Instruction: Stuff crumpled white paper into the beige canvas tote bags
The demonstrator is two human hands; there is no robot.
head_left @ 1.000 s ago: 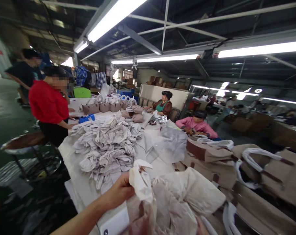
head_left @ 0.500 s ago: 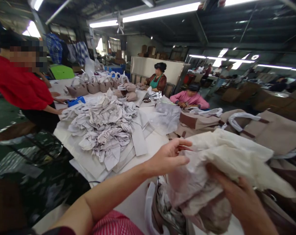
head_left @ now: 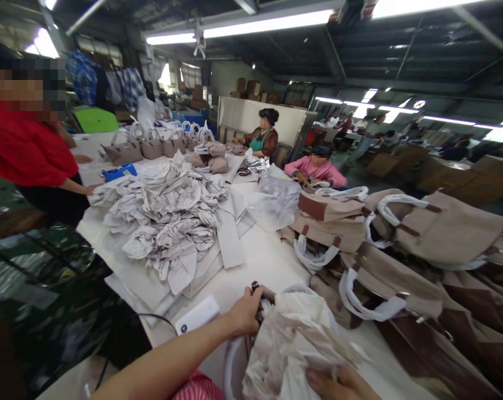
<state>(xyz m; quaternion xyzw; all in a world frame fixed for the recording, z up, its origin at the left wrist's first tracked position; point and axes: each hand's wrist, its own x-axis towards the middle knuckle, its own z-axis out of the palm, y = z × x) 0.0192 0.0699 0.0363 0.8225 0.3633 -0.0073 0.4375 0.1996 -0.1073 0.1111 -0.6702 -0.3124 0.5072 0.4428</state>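
Both hands on crumpled paper wad [head_left: 293, 344] at near edge of table [head_left: 260, 261]; left hand [head_left: 245, 316] clamped on bag rim [head_left: 262, 294]; right hand [head_left: 338, 385] pressing flat, grip unclear; probably light, soft, tear-prone; best held in bulk.

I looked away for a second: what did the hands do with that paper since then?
The left hand, open above the table half a second ago, has dropped and now grips the bag's edge. The crumpled paper, held up before, is lower, at the bag's mouth, with the right hand under it. The paper pile and stacked bags look unchanged.
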